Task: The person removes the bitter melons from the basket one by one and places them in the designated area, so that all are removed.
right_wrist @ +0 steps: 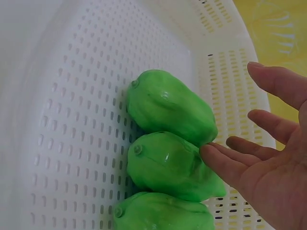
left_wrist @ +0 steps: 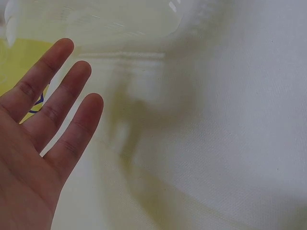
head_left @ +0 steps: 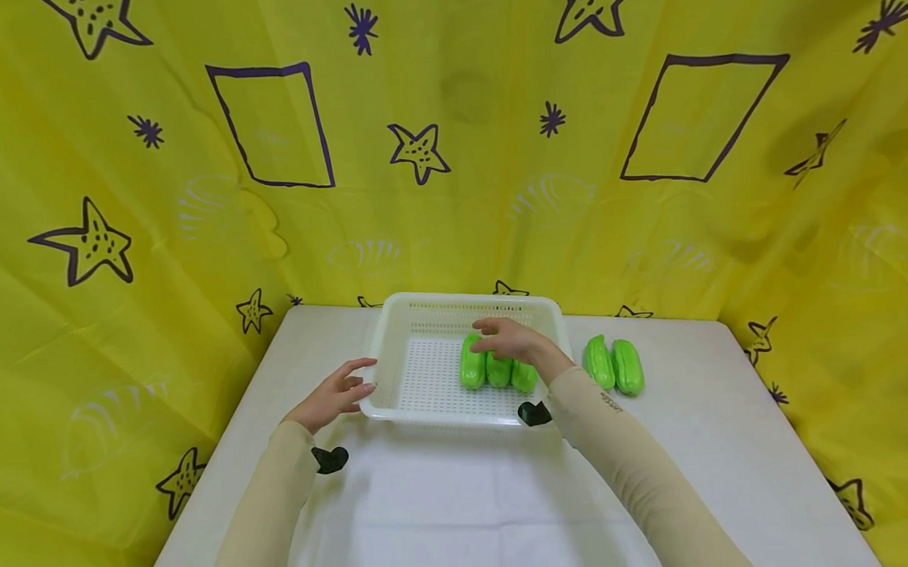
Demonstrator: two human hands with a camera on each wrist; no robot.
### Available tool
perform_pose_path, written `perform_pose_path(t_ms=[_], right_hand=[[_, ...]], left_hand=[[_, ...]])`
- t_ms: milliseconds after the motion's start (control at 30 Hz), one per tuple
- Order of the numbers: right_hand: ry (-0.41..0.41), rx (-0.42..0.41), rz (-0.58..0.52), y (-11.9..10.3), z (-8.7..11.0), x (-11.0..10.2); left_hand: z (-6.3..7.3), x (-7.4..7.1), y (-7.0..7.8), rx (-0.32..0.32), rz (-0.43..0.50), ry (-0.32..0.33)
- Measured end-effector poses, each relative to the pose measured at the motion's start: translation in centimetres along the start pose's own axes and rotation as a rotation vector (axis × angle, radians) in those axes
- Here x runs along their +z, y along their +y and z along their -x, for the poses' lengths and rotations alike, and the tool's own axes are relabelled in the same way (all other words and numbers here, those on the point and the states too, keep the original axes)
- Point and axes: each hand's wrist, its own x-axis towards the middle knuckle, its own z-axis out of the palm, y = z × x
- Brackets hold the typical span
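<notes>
A white perforated plastic basket (head_left: 444, 418) holds three glossy green papaya-shaped fruits (head_left: 472, 368), lying side by side toward its right end. My right hand (head_left: 511, 340) is over them inside the basket, fingers spread and gripping nothing. In the right wrist view its lowest fingertips come right up to the ends of the upper two fruits (right_wrist: 170, 105). At the basket's left end is my left hand (head_left: 330, 400), fingers extended and apart, the fingertips close by the rim. The left wrist view shows that palm bare, with the basket's pale side (left_wrist: 96, 21) beyond the fingers.
Two more green fruits (head_left: 613, 366) lie on the white tablecloth (head_left: 446, 501) to the right of the basket. A yellow curtain (head_left: 452, 217) with starfish drawings hangs behind the table and along both sides. A dark strap piece (head_left: 534, 413) shows at my right wrist.
</notes>
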Motion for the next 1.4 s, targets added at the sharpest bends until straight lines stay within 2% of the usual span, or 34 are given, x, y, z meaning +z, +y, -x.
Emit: perform_pose_path(t_ms=[167,400,767,1000,1400], right_hand=[[0.009,0.007,-0.001,0.1,-0.4,0.1],[-0.007,-0.011,0.074,0.0,-0.6,0.1],[-0.004,-0.001,0.057,0.2,-1.1,0.3],[0.016,-0.003,0.121,0.3,-1.6,0.6],[0.054,0.019,0.166,0.0,-2.2,1.3]], left_hand=[[0.2,0.0,0.2,0.015,0.001,-0.011],[0.1,0.0,0.2,0.004,0.0,-0.005],[0.1,0.0,0.1,0.003,-0.005,0.0],[0.3,0.0,0.4,-0.011,0.002,-0.002],[0.5,-0.1,0.5,0.02,0.016,-0.016]])
